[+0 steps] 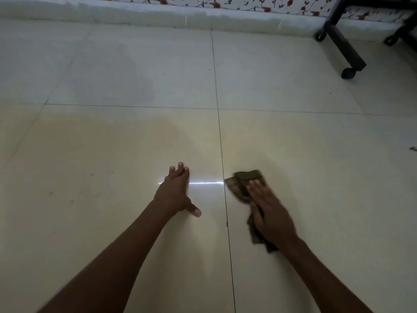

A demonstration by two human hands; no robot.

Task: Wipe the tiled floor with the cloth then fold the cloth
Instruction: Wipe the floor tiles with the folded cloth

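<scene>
Brown cloth (242, 184) under my flat right hand (269, 213) may bunch and skip tile (316, 154); left hand (174, 192) braces, fingers spread.

**Wall, skirting and a wheeled black frame at the room's edge**

A white skirting strip (158, 15) runs across the view at twelve o'clock. Above it is a band of wallpaper (225, 2) printed with red flowers on dark leafy stems. At one to two o'clock stands a black frame (343, 41) with slanted bars, resting on small dark castor wheels (348, 73). At three o'clock, by the edge, lies a small dark scrap (413, 149), too small to identify.
</scene>
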